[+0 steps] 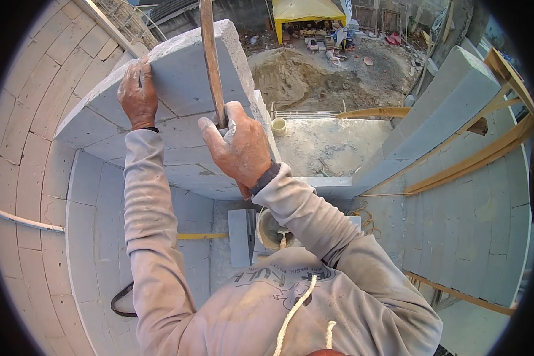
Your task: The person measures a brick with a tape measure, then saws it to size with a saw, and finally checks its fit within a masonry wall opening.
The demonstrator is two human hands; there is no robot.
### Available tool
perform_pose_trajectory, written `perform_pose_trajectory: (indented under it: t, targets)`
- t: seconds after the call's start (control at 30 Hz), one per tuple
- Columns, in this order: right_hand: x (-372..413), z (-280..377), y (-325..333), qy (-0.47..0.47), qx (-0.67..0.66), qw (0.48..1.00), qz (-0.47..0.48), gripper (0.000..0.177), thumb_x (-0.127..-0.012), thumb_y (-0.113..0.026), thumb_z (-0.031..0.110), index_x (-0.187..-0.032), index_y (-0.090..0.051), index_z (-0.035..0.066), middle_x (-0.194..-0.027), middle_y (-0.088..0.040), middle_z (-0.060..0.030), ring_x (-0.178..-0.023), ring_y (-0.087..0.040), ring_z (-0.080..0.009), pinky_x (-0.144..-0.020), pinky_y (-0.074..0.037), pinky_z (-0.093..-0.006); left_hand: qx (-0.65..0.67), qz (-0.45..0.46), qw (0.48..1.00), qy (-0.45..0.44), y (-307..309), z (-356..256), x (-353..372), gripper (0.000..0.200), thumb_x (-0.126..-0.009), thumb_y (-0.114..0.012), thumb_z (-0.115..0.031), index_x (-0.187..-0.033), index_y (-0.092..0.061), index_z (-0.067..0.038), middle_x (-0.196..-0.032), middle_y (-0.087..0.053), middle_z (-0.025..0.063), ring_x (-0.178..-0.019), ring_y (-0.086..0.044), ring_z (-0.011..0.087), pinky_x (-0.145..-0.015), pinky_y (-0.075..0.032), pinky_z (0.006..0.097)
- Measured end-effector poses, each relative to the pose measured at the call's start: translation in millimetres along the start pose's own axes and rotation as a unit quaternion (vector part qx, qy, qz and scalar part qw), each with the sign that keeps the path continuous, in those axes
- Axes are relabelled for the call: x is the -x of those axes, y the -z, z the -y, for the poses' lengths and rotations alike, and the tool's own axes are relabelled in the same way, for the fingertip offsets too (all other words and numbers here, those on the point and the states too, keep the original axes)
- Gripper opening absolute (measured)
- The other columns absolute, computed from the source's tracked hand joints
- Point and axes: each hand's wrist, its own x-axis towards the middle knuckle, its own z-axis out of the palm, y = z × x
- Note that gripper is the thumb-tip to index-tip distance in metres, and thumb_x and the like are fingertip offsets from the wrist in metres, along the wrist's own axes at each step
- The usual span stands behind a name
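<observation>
A large light-grey aerated concrete block sits on top of the block wall in front of me. My left hand lies against this block, its fingers stretched out to the upper edge and nothing in its palm. Wrapped round a long, narrow brown wooden stick is my right hand, thumb pointing up along it. The stick stands nearly upright before the block's face, and its lower end shows below the fist. Pale dust coats the fingers of both hands.
A bucket with a trowel in it stands below me beside loose blocks. Right of the wall lies a dusty ledge with a small cup. Timber braces cross at right. A yellow canopy stands beyond.
</observation>
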Motion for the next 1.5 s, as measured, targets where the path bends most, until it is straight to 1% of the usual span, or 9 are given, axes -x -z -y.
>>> perform_pose_trajectory:
  t: [0.73,0.83,0.9,0.97,1.17,1.23,1.37,1.47,1.5]
  targets:
    - [-22.2,28.3,2.8,-0.043,0.039,0.998,-0.039,0.043,-0.086,-0.064,0.035,-0.083,-0.058,-0.008,-0.067,-0.062,-0.0190,-0.059,-0.064,-0.0265,-0.057,-0.051,-0.0370,-0.012,0.003,1.000,-0.007,-3.4,7.3,1.2,0.036,-0.098,-0.046,-0.043,-0.120,-0.066,-0.024,-0.123,-0.064,0.0080,-0.121,-0.055,0.0270,-0.105,-0.036,0.0432]
    - [-10.9,20.7,14.4,-0.066,-0.037,0.997,-0.013,0.037,-0.085,-0.065,0.029,-0.087,-0.057,-0.006,-0.074,-0.065,-0.0241,-0.070,-0.067,-0.0383,-0.064,-0.052,-0.0426,-0.006,0.003,1.000,-0.004,-5.1,6.5,1.3,0.034,-0.097,-0.047,-0.044,-0.120,-0.066,-0.027,-0.123,-0.065,0.0036,-0.122,-0.055,0.0237,-0.107,-0.032,0.0457]
    - [4.4,-5.6,21.0,-0.121,-0.084,0.989,-0.029,0.031,-0.083,-0.065,0.026,-0.086,-0.058,-0.004,-0.071,-0.065,-0.0215,-0.068,-0.066,-0.0369,-0.061,-0.051,-0.0411,-0.022,0.002,1.000,0.000,-3.7,7.9,2.8,0.034,-0.098,-0.046,-0.043,-0.120,-0.066,-0.027,-0.122,-0.065,0.0033,-0.121,-0.055,0.0238,-0.106,-0.032,0.0457]
    - [22.5,-37.4,25.2,-0.136,-0.053,0.987,-0.061,0.028,-0.083,-0.065,0.025,-0.085,-0.061,-0.002,-0.065,-0.060,-0.0097,-0.056,-0.059,-0.0158,-0.054,-0.048,-0.0321,-0.006,-0.003,1.000,-0.012,-4.6,9.8,1.3,0.034,-0.098,-0.046,-0.043,-0.120,-0.066,-0.026,-0.121,-0.065,0.0032,-0.120,-0.056,0.0240,-0.105,-0.033,0.0459]
    - [96.4,-131.0,-7.4,-0.266,0.149,0.950,-0.060,0.035,-0.080,-0.062,0.026,-0.090,-0.062,-0.007,-0.073,-0.065,-0.0225,-0.070,-0.066,-0.0345,-0.069,-0.052,-0.0411,0.006,0.003,1.000,-0.016,-2.8,6.3,0.5,0.034,-0.098,-0.045,-0.043,-0.119,-0.066,-0.026,-0.119,-0.066,0.0039,-0.119,-0.057,0.0243,-0.103,-0.035,0.0450]
    - [98.2,-115.1,-6.7,-0.352,0.133,0.925,0.045,0.039,-0.081,-0.060,0.027,-0.099,-0.059,-0.008,-0.092,-0.066,-0.0304,-0.093,-0.064,-0.0438,-0.088,-0.049,-0.0461,-0.004,0.007,1.000,-0.017,-1.0,4.1,1.8,0.035,-0.098,-0.045,-0.043,-0.120,-0.066,-0.026,-0.119,-0.066,0.0037,-0.119,-0.057,0.0241,-0.103,-0.036,0.0447]
    - [97.2,-113.6,-11.5,-0.354,0.124,0.926,0.041,0.041,-0.081,-0.061,0.028,-0.098,-0.059,-0.009,-0.091,-0.065,-0.0311,-0.091,-0.064,-0.0448,-0.087,-0.049,-0.0453,-0.027,0.011,1.000,-0.008,-2.3,3.7,1.4,0.036,-0.099,-0.044,-0.043,-0.120,-0.066,-0.027,-0.120,-0.066,0.0030,-0.118,-0.057,0.0240,-0.104,-0.036,0.0442]
    - [94.8,-114.8,-1.9,-0.323,0.058,0.943,0.048,0.036,-0.083,-0.061,0.029,-0.095,-0.060,-0.005,-0.081,-0.067,-0.0236,-0.077,-0.067,-0.0378,-0.071,-0.054,-0.0426,-0.003,0.022,1.000,-0.007,-1.2,3.7,-0.3,0.036,-0.099,-0.043,-0.044,-0.121,-0.066,-0.027,-0.120,-0.066,0.0033,-0.118,-0.057,0.0245,-0.104,-0.036,0.0446]
    - [96.6,-110.1,6.1,-0.344,-0.101,0.932,0.047,0.033,-0.086,-0.060,0.030,-0.092,-0.059,-0.003,-0.073,-0.063,-0.0163,-0.067,-0.064,-0.0292,-0.061,-0.052,-0.0379,-0.003,0.025,1.000,-0.009,-1.4,3.6,0.2,0.036,-0.099,-0.043,-0.044,-0.121,-0.066,-0.027,-0.120,-0.066,0.0033,-0.118,-0.057,0.0245,-0.104,-0.036,0.0446]
